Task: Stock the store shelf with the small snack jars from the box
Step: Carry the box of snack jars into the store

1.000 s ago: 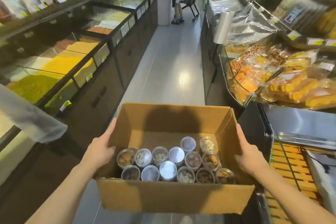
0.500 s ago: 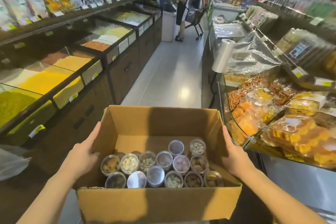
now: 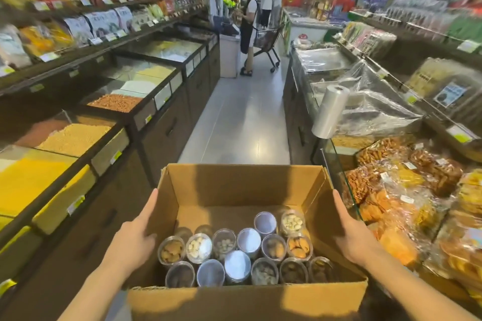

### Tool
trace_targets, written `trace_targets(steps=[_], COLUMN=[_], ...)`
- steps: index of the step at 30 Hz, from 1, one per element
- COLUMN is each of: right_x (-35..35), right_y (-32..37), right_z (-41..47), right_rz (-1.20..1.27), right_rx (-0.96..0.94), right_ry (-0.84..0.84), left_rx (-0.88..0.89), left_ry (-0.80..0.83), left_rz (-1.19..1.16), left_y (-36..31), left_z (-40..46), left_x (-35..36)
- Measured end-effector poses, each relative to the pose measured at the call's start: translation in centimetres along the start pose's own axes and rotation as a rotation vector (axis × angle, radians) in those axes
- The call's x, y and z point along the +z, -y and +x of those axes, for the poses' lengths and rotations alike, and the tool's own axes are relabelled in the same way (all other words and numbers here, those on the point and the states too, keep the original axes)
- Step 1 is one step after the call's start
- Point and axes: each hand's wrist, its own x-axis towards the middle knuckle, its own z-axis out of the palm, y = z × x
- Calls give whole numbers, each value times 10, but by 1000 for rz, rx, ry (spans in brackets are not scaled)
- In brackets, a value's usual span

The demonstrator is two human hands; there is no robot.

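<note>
Left hand [image 3: 130,242] and right hand [image 3: 356,238], fingers spread flat, clasp opposite sides of an open box [image 3: 247,302] of upright jars [image 3: 250,255] in a store aisle [image 3: 242,122].

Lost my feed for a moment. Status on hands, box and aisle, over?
Left hand and right hand flat on box sides, carrying. Snack jars all inside. Shopper with cart far down aisle.

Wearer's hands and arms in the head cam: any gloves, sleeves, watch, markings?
Both bare. Left hand and right hand show no gloves, rings or tape. Both forearms are uncovered to the frame edge: no sleeve, watch, wristband or marking visible.
</note>
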Motion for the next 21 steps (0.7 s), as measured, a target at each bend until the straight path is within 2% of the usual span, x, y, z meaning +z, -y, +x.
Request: trace_targets(steps=[6, 14, 21], right_x=[-12, -35, -79], right_y=[11, 10, 16], right_z=[115, 301, 451], right_rz=[15, 87, 105], right_rx=[-18, -147, -235], right_ry=[15, 53, -10], left_rx=[-29, -121, -163], left_ry=[-2, -3, -60], left_rz=[-13, -30, -62], left_y=[-19, -58, -102], left_z=[106, 245, 371], left_x=[4, 20, 26])
